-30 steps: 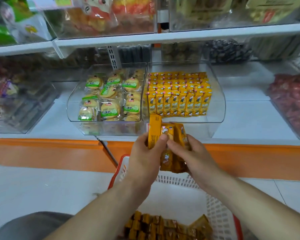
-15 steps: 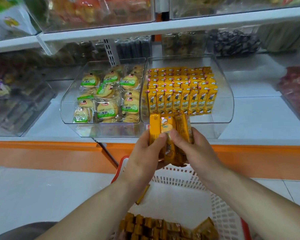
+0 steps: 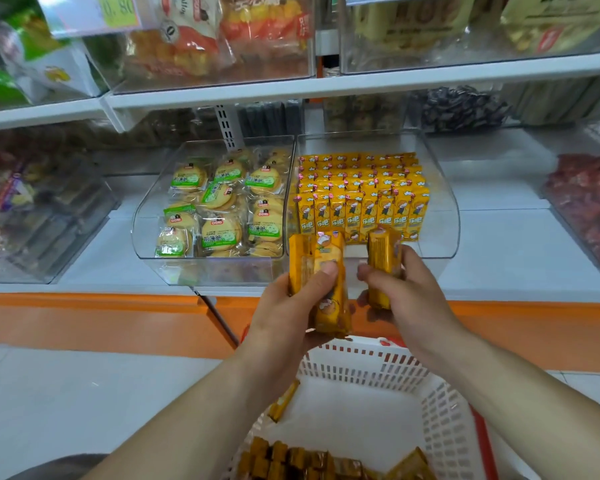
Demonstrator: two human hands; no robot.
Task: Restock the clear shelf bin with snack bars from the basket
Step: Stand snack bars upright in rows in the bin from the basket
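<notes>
Clear bin (image 3: pixel 444 216) rows stand upright; your left hand (image 3: pixel 291 317) clasps spare bars (image 3: pixel 321 271), your right hand (image 3: pixel 407 296) pinches one bar (image 3: pixel 383 258) upright to match.

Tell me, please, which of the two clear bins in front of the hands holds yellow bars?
The right-hand bin: it holds neat rows of yellow bars, whereas the left-hand bin holds round biscuits in green-labelled packets.
</notes>
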